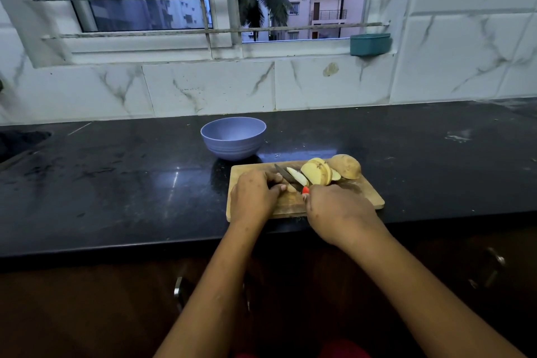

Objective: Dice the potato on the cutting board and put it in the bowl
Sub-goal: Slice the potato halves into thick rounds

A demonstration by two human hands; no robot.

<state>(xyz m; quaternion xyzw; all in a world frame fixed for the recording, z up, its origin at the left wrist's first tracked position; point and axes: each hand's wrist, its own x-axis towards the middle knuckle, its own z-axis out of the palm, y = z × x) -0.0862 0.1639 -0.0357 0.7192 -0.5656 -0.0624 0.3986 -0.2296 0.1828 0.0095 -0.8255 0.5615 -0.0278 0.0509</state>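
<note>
A wooden cutting board lies on the black counter. On its far right sit a potato half with skin up and several cut slices leaning against it. My right hand grips a knife with a red handle; its dark blade points away to the left over the board. My left hand holds a small potato piece down on the board beside the blade, fingers curled on it. A lavender bowl stands just behind the board's left corner, nothing visible inside.
The black counter runs left and right, with a marble-tiled wall and barred window behind. A teal container sits on the window sill. A sink edge shows at far left. Cabinet handles are below the counter.
</note>
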